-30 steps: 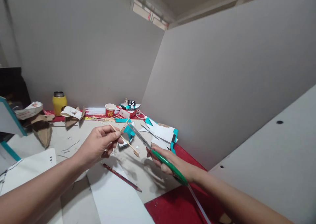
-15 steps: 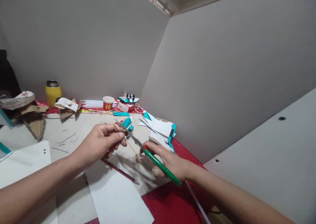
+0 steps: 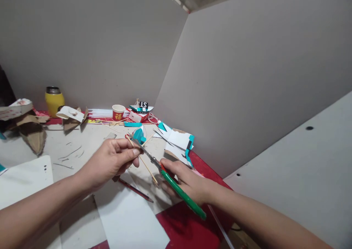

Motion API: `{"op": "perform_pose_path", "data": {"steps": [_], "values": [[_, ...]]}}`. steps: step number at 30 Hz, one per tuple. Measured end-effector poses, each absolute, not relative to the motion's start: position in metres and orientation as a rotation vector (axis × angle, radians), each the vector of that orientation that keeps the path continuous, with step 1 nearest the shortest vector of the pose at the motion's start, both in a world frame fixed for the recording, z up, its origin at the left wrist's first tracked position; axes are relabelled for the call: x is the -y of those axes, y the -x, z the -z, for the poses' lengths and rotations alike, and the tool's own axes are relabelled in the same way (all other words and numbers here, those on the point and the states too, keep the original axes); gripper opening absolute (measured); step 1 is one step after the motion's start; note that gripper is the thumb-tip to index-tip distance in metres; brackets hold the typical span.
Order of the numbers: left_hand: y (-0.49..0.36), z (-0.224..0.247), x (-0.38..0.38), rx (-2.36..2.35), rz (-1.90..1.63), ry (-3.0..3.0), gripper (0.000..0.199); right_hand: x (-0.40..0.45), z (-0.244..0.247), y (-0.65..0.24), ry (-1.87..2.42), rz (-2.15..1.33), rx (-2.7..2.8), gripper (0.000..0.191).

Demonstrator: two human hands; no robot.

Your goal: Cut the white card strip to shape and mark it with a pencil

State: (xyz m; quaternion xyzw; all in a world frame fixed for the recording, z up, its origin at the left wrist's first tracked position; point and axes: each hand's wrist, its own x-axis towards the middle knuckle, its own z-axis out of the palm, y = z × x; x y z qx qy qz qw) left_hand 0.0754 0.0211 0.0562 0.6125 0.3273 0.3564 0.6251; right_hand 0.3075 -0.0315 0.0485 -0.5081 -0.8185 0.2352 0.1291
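Thin wooden sticks (image 3: pixel 148 168) are pinched between the thumb and fingers of my left hand (image 3: pixel 118 155); they cross one another near my fingertips. My right hand (image 3: pixel 187 179) grips a pair of scissors (image 3: pixel 183 194) with green handles. The scissor blades reach up to the sticks beside my left fingertips; whether they touch the wood I cannot tell. Behind the blades lies a teal piece (image 3: pixel 138 135), partly hidden. Below my hands a dark red pencil (image 3: pixel 136 190) lies across a white sheet (image 3: pixel 132 219).
A red and white paper cup (image 3: pixel 118 112), a yellow bottle (image 3: pixel 54 101) and a small model boat (image 3: pixel 141 107) on a red box stand along the back. Cut cardboard pieces (image 3: pixel 33 133) lie at left. White and teal card scraps (image 3: pixel 178 141) lie right, near the wall.
The view has shifted slightly. My right hand has tilted the scissors a little, with the handles lower. My left hand still holds the sticks in nearly the same pose.
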Motion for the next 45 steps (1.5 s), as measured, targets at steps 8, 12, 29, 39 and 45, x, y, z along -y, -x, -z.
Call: {"op": "perform_pose_path", "data": {"steps": [8, 12, 29, 39, 45], "values": [[-0.075, -0.056, -0.019, -0.724, -0.811, -1.357, 0.024, 0.037, -0.055, -0.305, 1.472, -0.682, 2.416, 0.012], [-0.076, -0.053, -0.02, -0.713, -0.799, -1.337, 0.022, 0.038, -0.056, -0.304, 1.513, -0.664, 2.431, 0.016], [-0.08, -0.054, -0.015, -0.722, -0.792, -1.372, 0.03, 0.032, -0.045, -0.297, 1.511, -0.612, 2.368, 0.025], [-0.076, -0.051, -0.018, -0.659, -0.775, -1.336, 0.027, 0.031, -0.038, -0.298, 1.446, -0.625, 2.324, 0.022], [-0.07, -0.059, -0.026, -0.587, -0.773, -1.348, 0.031, 0.029, -0.033, -0.303, 1.359, -0.679, 2.283, 0.022]]}}
